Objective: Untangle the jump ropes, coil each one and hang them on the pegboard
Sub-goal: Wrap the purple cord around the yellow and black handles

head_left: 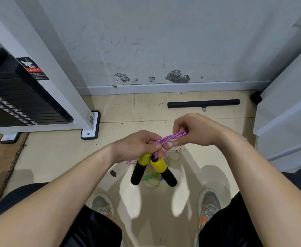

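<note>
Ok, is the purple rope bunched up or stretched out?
Bunched: several strands of purple rope run between left hand and right hand.

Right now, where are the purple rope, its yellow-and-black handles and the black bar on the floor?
purple rope point(171, 137): head view, middle of the bunched braided strands.
yellow-and-black handles point(158, 165): head view, yellow upper part of the one on the picture's right.
black bar point(203, 103): head view, middle of its length.

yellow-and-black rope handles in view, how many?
2. Both hang below the left hand: one handle slants down-left, the other handle slants down-right. The floor tangle might hide more.
</note>
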Available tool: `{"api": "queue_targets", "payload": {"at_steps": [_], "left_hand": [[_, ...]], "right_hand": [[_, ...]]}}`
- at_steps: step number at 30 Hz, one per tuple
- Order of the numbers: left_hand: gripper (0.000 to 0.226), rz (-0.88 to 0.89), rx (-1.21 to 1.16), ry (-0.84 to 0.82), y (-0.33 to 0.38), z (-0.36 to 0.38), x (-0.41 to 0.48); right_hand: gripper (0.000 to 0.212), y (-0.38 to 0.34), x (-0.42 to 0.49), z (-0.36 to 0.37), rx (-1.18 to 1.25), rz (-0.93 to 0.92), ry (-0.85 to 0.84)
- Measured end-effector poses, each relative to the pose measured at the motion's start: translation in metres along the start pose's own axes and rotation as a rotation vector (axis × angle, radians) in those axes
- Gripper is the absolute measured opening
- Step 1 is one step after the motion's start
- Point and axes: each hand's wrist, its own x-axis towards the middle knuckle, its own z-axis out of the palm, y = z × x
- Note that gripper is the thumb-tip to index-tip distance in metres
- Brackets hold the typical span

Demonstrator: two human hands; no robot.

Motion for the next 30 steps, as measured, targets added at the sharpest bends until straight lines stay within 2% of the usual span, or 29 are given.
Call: {"api": "queue_targets", "payload": {"at_steps": [2, 4, 8, 12, 15, 18, 22, 26, 30], "left_hand": [[0.028, -0.015, 0.012, 0.009, -0.001, -0.004, -0.001], [0.033, -0.033, 0.02, 0.009, -0.002, -0.005, -0.002], [0.053, -0.081, -0.029, 0.045, 0.001, 0.002, -0.004], [0.039, -0.014, -0.07, 0.046, 0.002, 0.009, -0.006], [0.035, 0.041, -0.186, 0.027, 0.002, 0.015, -0.007], [0.023, 0.015, -0.34, 0.016, 0.006, 0.016, -0.008], [0.043, 0.016, -0.319, 0.062, 0.012, 0.017, -0.007], [0.034, 0.063, -0.303, 0.064, 0.015, 0.018, -0.008], [0.031, 0.13, -0.462, 0.157, 0.021, 0.008, -0.012]], "right_hand": [[0.017, 0.006, 0.0, -0.001, -0.081, 0.012, 0.009], [0.017, 0.009, 0.0, -0.002, -0.093, 0.019, 0.044], [0.013, 0.006, -0.001, 0.001, 0.248, -0.011, 0.047], [0.014, 0.0, 0.0, 0.002, 0.402, -0.028, 0.012], [0.012, 0.0, 0.001, 0.0, 0.513, 0.016, -0.009], [0.023, -0.001, 0.004, 0.0, 0.688, 0.024, 0.033], [0.037, 0.002, 0.007, 0.001, 0.92, 0.037, 0.0], [0.028, 0.004, 0.011, 0.005, 0.902, -0.005, 0.056], [0.02, 0.009, 0.013, 0.012, 0.772, 0.002, 0.067]]}}
